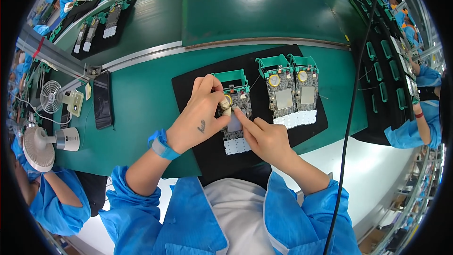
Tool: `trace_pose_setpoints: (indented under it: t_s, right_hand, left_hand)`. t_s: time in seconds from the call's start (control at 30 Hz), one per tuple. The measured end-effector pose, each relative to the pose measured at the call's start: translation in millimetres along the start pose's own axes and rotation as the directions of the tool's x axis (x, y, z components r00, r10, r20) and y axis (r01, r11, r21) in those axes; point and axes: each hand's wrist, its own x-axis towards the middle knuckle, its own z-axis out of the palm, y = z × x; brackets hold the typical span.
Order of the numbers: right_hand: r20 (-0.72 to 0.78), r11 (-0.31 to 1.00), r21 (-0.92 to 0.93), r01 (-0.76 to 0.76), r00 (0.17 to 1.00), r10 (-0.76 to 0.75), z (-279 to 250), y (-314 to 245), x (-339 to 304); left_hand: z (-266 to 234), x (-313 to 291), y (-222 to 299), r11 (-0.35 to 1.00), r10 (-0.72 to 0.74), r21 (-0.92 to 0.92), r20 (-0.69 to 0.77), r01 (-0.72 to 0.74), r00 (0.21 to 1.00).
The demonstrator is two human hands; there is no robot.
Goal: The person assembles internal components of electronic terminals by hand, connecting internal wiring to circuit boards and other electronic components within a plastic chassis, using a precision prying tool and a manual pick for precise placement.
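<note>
A circuit board [234, 124] with a grey square pad, a white dotted strip and a green plastic bracket [234, 76] at its far end lies in front of me. My left hand [196, 113], with pale finger covers on its fingertips, is closed over the board's left side beside a yellow-rimmed round part. Whatever those fingertips grip, if anything, is hidden. Across from it, my right hand [271, 142] stretches its index finger onto the board near the grey pad. Its other fingers are curled. Two similar boards, a middle one [284, 99] and a right one [307, 95], lie to the right.
Beneath the boards is a black mat [207, 153] on the green table [132, 127]. To the left are a phone [103, 99], a white fan [40, 148] and a smaller fan [51, 96]. A black cable [351, 108] hangs across the right side. Other people work around.
</note>
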Motion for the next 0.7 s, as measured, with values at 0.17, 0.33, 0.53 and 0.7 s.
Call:
trace_pose_setpoints:
  t_s: [0.17, 0.33, 0.53, 0.7]
  right_hand:
    - [0.025, 0.997, -0.073, 0.017, 1.0, -0.015, 1.9, -0.5, -1.1]
    - [0.014, 0.997, -0.077, 0.007, 1.0, -0.006, 4.0, -2.5, -0.7]
    - [-0.006, 1.0, -0.013, 0.012, 1.0, -0.012, 3.6, 1.5, 1.2]
    - [0.061, 0.989, -0.138, 0.042, 0.998, -0.034, 5.9, 1.6, -4.3]
  left_hand:
    - [3.2, -0.9, -1.2, 0.999, 0.051, 0.004, -0.051, -0.051, 0.997]
    - [4.7, -3.6, -3.6, 0.999, 0.039, 0.007, -0.045, -0.039, 0.998]
    - [7.9, -3.3, -5.1, 1.0, 0.022, -0.01, -0.052, -0.022, 0.998]
    - [8.3, -3.5, -4.3, 0.999, 0.04, 0.008, -0.071, -0.039, 0.997]
